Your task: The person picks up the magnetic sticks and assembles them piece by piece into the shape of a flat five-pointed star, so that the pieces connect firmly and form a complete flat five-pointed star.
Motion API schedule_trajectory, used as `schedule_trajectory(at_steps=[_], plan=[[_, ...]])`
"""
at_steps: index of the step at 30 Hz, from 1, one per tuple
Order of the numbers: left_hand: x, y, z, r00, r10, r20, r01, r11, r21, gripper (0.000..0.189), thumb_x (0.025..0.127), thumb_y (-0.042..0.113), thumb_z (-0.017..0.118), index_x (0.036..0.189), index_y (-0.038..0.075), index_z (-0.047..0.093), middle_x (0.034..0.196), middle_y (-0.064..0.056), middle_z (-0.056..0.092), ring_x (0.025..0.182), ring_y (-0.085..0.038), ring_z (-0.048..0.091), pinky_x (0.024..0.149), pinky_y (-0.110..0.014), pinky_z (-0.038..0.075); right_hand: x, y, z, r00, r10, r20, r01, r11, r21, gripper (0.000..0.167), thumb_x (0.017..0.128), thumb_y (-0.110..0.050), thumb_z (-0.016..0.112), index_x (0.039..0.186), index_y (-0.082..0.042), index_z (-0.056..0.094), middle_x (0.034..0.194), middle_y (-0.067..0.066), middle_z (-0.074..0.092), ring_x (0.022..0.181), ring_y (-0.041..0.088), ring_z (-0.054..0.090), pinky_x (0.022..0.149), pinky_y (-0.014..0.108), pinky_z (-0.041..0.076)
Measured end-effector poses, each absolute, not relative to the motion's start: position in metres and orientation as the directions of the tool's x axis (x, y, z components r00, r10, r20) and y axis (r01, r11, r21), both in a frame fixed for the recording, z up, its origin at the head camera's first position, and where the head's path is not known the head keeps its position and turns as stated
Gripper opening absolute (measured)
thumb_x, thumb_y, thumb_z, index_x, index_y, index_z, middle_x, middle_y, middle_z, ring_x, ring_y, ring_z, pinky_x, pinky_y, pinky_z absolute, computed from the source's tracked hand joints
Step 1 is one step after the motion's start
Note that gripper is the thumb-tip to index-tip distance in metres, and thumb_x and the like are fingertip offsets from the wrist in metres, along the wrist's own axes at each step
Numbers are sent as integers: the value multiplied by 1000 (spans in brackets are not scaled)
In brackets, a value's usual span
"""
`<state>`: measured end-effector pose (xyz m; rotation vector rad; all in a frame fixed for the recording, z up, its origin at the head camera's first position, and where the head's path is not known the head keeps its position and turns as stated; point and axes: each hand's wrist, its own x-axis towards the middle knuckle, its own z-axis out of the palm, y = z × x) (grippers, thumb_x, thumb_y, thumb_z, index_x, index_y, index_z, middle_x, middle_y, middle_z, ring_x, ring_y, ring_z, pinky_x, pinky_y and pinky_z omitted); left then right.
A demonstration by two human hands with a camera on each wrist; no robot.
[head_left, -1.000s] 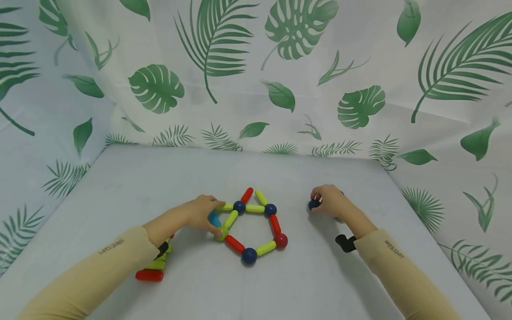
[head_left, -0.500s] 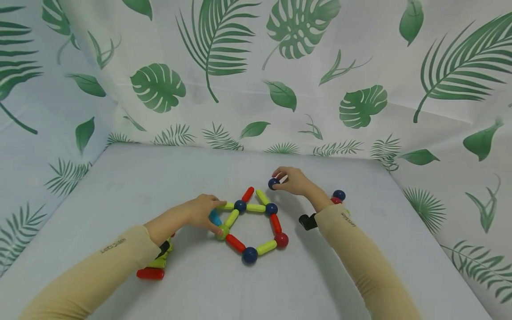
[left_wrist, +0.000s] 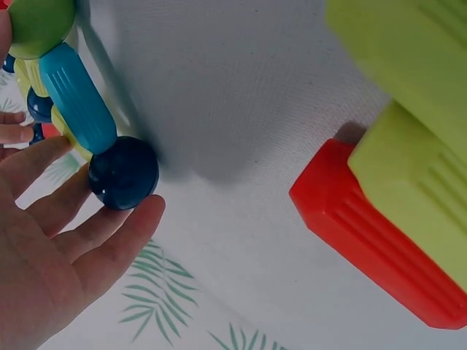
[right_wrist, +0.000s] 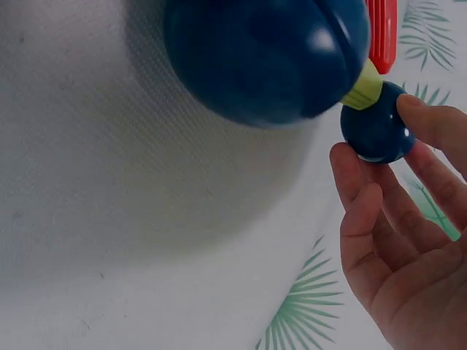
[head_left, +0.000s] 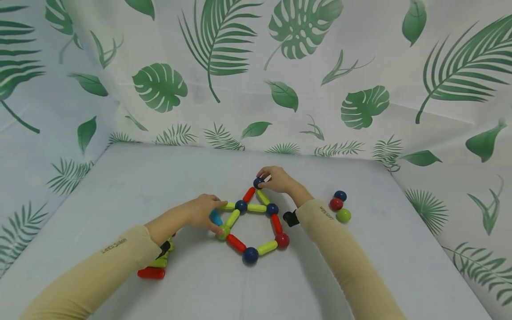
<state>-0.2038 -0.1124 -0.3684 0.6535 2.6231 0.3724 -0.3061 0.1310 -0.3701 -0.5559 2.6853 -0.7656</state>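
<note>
A toy frame of coloured sticks and balls lies mid-table, its pentagon including a red stick [head_left: 236, 243] and a front dark blue ball [head_left: 250, 255]. My left hand [head_left: 201, 212] steadies its left side, thumb on the green ball [head_left: 222, 232]. In the left wrist view, fingers curve round another dark blue ball [left_wrist: 122, 173] at the end of a light blue stick [left_wrist: 78, 98]. My right hand [head_left: 279, 180] pinches a dark blue ball [right_wrist: 376, 124] between thumb and fingers. That ball sits where the tips of a red stick [head_left: 249, 194] and a yellow-green stick [head_left: 262, 197] converge.
Three loose balls lie to the right: dark blue [head_left: 340, 195], red [head_left: 336, 204] and green [head_left: 343, 215]. Beside the left forearm is a pile of spare sticks, with a red stick [head_left: 151, 273] in front. A leaf-printed cloth [head_left: 240, 98] stands behind the table.
My right hand has carried the dark blue ball leftward from the loose balls to the frame's top sticks, uncovering the remaining loose balls. The left hand has stayed in place.
</note>
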Motion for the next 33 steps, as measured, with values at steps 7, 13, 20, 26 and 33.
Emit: schedule_trajectory(at_steps=[7, 13, 20, 26, 33], plan=[[-203, -112, -368, -807, 498, -318, 389, 853, 348, 83, 71, 47, 74, 138, 13, 41, 135, -15, 41, 124, -35, 33, 97, -49, 36, -307, 127, -372, -872, -445, -204, -279, 794, -541, 30, 87, -13, 63, 116, -7, 58, 117, 14, 57, 99, 27, 58, 86, 36, 47], [-203, -112, -368, -804, 501, -320, 396, 853, 341, 84, 71, 47, 74, 139, 13, 39, 137, -16, 39, 125, -36, 31, 97, -50, 36, -308, 127, -370, -858, -469, -210, -301, 790, -535, 30, 86, -8, 62, 115, -6, 59, 116, 14, 58, 98, 27, 59, 86, 35, 47], [-202, -113, -369, -802, 505, -318, 400, 850, 342, 84, 72, 46, 74, 140, 12, 38, 137, -17, 38, 126, -37, 30, 97, -50, 35, -306, 126, -372, -852, -479, -209, -317, 791, -523, 33, 86, -12, 63, 118, -6, 59, 118, 13, 57, 107, 28, 53, 92, 40, 43], [-202, -114, -369, -800, 514, -310, 410, 845, 343, 84, 72, 46, 73, 140, 10, 38, 137, -18, 38, 126, -38, 30, 98, -50, 34, -306, 128, -375, -852, -472, -227, -306, 800, -515, 43, 79, -17, 71, 120, -9, 59, 121, 11, 56, 107, 27, 51, 90, 40, 44], [-202, -115, -369, -797, 523, -302, 422, 840, 342, 85, 73, 47, 72, 140, 9, 37, 136, -18, 38, 126, -38, 30, 99, -50, 33, -306, 132, -377, -847, -493, -199, -325, 777, -539, 41, 78, -11, 69, 118, -7, 60, 120, 13, 57, 110, 29, 49, 92, 42, 42]])
